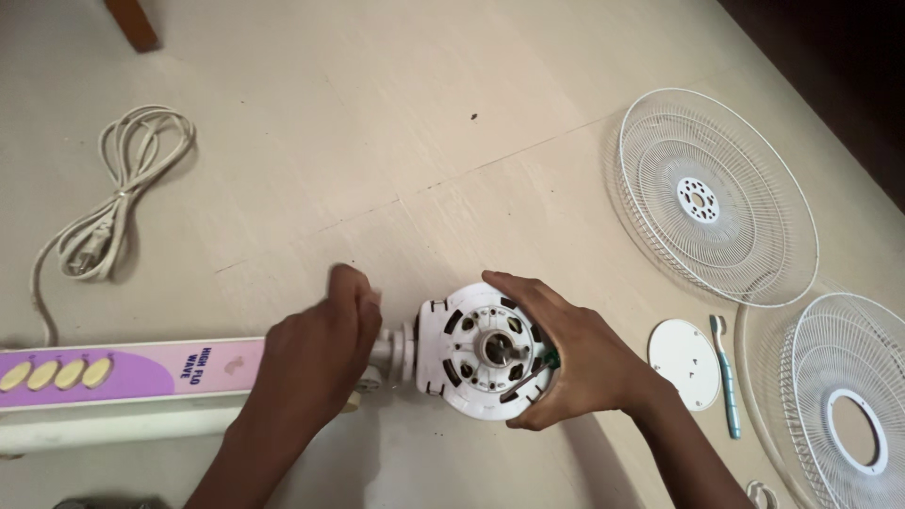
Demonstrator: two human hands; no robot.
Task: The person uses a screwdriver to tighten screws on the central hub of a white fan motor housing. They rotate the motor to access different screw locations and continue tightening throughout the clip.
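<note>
Head view showed a pale floor (452, 141) with a fan taken apart on it. At lower centre of the frame lay the white motor housing (481, 351), round face up, its shaft hole in the middle. It joined the fan's neck (396, 351), which led left to a purple and pink control panel (123, 372) with four yellow buttons along the lower left edge.

The right hand (575, 363) was wrapped around the housing's right rim — fingers curled over the top edge, thumb below — and it also pinched a screwdriver (537, 369) with a green handle, the dark shaft lying across the housing's face. The left hand (316, 353) was closed in a loose fist over the neck, just left of the housing; what it gripped under the fingers could not be told.

At upper left a coiled white power cord (118, 188) lay with its plug at the lower end. At upper right sat a white wire grille (716, 193) with a small round hub; a second grille (839, 405), with an open ring at its centre, lay at lower right, partly cut off by the frame. Between the housing and that second grille were a white round cap (685, 363) and, just beside it, a teal toothbrush (726, 377).
</note>
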